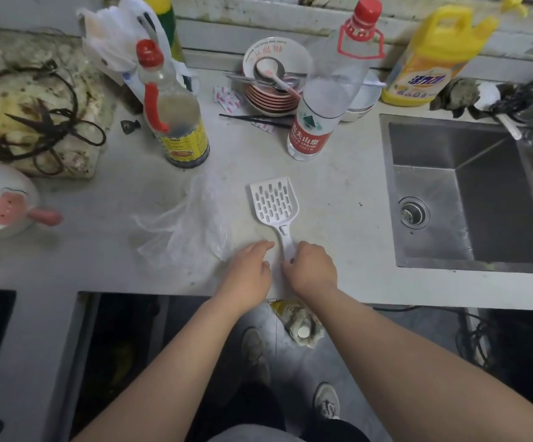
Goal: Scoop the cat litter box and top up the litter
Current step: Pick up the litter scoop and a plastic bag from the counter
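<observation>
On the bench (338, 218) in front of me, a clear plastic bag (185, 231) lies crumpled just left of the white litter scoop (274, 205). My right hand (311, 271) curls around the scoop's handle end. My left hand (249, 269) rests beside it, fingers relaxed, at the bag's edge.

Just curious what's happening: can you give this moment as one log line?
stage: picking up scoop | right hand: grip on litter scoop handle | left hand: open, beside handle | scoop flat on counter
</observation>
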The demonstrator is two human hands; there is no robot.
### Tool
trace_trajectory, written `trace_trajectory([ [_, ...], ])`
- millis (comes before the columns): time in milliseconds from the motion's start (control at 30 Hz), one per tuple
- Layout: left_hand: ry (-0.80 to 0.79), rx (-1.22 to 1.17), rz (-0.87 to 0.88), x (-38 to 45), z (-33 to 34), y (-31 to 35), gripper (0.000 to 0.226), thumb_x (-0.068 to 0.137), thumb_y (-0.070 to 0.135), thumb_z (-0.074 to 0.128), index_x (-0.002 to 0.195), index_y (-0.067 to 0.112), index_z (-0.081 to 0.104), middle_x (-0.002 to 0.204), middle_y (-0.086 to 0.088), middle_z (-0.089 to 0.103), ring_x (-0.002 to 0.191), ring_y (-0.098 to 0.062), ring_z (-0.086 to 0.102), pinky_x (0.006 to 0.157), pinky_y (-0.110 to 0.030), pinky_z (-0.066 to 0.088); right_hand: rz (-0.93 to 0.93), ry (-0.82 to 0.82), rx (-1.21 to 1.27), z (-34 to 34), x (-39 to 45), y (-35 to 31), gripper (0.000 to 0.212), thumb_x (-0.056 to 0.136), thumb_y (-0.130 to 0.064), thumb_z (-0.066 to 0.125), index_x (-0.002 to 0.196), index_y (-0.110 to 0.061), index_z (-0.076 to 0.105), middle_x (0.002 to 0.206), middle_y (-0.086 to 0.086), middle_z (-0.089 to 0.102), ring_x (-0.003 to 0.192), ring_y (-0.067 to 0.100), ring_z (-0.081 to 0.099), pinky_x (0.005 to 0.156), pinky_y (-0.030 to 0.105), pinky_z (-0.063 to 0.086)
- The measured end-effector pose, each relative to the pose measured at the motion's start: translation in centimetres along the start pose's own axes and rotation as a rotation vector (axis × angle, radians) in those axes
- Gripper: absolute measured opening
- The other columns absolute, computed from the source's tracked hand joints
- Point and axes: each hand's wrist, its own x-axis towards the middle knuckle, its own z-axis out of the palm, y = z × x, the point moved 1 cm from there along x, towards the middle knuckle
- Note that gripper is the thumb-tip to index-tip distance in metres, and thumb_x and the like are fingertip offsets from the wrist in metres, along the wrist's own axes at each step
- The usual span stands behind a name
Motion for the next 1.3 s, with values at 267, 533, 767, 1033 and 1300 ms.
trace_trajectory([
  [267,0.029,-0.464,-0.187,-0.5,1.0,2.6,0.038,0.101,0.029,0.052,0.138,0.021,0.054,0.138,0.005,0.059,0.125,-0.011,0.055,0.112,-0.034,0.04,-0.12,0.13,0.09,-1.9,-3.6,1.5,0.022,0.088,-0.031,0.059,0.081,-0.017,0.044,0.082,0.0,0.051,0.07,0.021,0.049,0.055,0.03,0.03],
  [533,-0.032,-1.231,-0.265,-3.7,2.2,7.9,0.02,0.094,0.017,0.068,0.113,0.012,0.064,0.122,-0.009,0.072,0.105,-0.024,0.069,0.08,-0.038,0.056,-0.325,0.137,0.256,-3.2,-9.1,3.9,0.014,0.087,-0.031,0.063,0.087,-0.024,0.051,0.07,-0.01,0.053,0.06,0.005,0.05,0.049,0.02,0.03],
  [767,0.041,-1.177,-0.185,-9.4,4.4,9.6,0.014,0.097,0.024,0.066,0.102,0.013,0.059,0.088,-0.003,0.064,0.084,-0.021,0.064,0.069,-0.037,0.051,-0.499,0.14,0.201,-4.8,-14.1,7.6,0.021,0.089,-0.044,0.062,0.095,-0.027,0.052,0.075,-0.009,0.057,0.067,0.01,0.056,0.056,0.026,0.042],
  [1033,0.359,-1.248,-0.231,-16.2,6.1,8.4,0.008,0.1,0.013,0.057,0.095,0.014,0.051,0.061,0.002,0.05,0.051,-0.011,0.053,0.072,-0.037,0.048,-0.642,0.108,0.079,-3.9,-18.4,10.5,0.031,0.09,-0.056,0.054,0.081,-0.027,0.052,0.078,-0.009,0.053,0.072,0.017,0.055,0.057,0.032,0.039],
  [1300,0.551,-1.253,-0.258,-19.1,3.9,4.3,0.008,0.097,0.014,0.059,0.097,0.017,0.052,0.068,0.005,0.046,0.055,-0.01,0.045,0.063,-0.031,0.047,-0.618,0.1,-0.004,-3.9,-18.4,7.8,0.022,0.094,-0.038,0.05,0.096,-0.017,0.057,0.093,0.001,0.06,0.084,0.024,0.058,0.072,0.037,0.052],
])
